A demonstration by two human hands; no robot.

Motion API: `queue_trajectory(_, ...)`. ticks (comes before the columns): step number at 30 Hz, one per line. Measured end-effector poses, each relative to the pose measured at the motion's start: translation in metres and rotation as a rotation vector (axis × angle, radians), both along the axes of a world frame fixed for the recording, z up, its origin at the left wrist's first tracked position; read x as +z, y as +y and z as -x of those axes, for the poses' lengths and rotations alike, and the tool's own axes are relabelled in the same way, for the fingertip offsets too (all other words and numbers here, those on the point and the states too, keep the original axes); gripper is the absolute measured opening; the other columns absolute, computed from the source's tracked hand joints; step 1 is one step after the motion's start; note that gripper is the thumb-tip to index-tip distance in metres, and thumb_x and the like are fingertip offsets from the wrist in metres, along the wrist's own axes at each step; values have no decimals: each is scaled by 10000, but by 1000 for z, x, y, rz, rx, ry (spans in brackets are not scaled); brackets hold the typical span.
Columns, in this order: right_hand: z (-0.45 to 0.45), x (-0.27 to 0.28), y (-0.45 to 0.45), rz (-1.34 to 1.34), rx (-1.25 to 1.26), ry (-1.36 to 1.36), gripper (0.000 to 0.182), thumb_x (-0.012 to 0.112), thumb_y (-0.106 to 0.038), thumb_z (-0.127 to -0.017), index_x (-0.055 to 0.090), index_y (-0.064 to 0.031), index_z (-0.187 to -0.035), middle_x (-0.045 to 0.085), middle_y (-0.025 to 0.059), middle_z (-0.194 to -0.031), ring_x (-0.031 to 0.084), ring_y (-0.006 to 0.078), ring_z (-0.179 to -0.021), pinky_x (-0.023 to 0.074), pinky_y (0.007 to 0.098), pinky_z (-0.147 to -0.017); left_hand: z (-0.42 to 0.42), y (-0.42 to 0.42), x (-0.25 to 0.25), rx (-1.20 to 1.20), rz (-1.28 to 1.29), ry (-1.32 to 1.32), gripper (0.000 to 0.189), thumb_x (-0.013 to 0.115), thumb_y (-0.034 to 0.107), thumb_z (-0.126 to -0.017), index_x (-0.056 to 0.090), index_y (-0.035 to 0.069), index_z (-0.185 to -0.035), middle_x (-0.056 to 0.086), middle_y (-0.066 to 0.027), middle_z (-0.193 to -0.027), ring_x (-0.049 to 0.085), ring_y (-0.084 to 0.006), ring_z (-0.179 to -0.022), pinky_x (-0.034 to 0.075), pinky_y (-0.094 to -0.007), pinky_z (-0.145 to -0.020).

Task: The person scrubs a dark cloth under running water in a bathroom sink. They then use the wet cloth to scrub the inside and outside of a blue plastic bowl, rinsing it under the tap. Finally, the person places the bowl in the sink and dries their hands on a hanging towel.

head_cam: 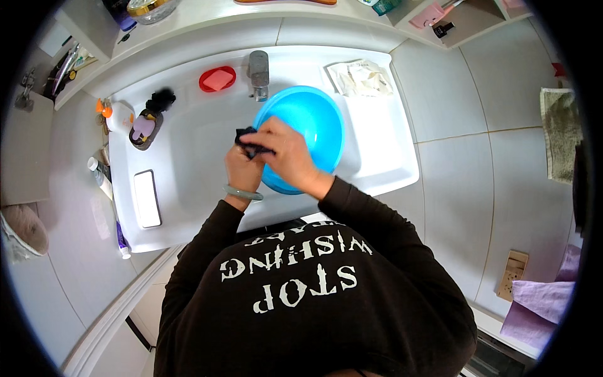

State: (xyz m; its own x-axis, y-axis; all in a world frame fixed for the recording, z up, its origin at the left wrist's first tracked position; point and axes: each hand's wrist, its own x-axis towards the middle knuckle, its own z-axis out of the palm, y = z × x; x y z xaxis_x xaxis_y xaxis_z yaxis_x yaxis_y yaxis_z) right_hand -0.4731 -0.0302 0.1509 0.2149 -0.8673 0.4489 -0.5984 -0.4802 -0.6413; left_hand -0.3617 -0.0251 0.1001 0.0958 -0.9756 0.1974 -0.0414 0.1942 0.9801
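A small dark cloth (pixel 246 135) is bunched between my two hands, above the left rim of a round blue plastic basin (pixel 325 110). My left hand (pixel 243 168), with a pale bangle (pixel 243 192) at the wrist, grips the cloth from below. Across it reaches my right hand (pixel 288 151), its fingers closed on the upper part of the cloth. The fingers hide part of the fabric. The basin stands in a white washbasin (pixel 198 141), just in front of a metal faucet (pixel 259 73).
Pink soap (pixel 218 80) lies in a red dish left of the faucet. A phone (pixel 147 198), a pump bottle (pixel 120 117) and a dark oval holder (pixel 147 129) line the left side. Crumpled pale packaging (pixel 360 77) rests at back right. A shelf (pixel 212 16) overhangs the back.
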Motion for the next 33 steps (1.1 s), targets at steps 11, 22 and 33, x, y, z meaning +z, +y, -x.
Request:
queue_trajectory(11,1,3,-2,47,24,23,335,616,45,-632,661,-118,-921,555,74,-798,570,232,-733,480,309,-651,-5,0,1,-23,-30,-20,128,527,43,-696,406,33,-656,376,21,-599,333,-59,-562,311,-247,-469)
queue_trajectory(22,114,-8,-38,-310,-327,-74,269,697,-197,-749,653,-55,-972,635,129,-855,620,249,-750,493,310,-696,-23,7,-9,-113,-137,-52,212,587,128,-719,410,32,-653,381,2,-575,332,-62,-540,295,-247,-458)
queue_trajectory(33,118,27,-63,-224,-210,111,278,690,-202,-771,641,-44,-994,655,94,-885,613,185,-777,496,288,-715,-34,-26,19,-337,-317,-338,302,661,285,-683,540,11,-645,504,-58,-535,461,-121,-485,383,-276,-475)
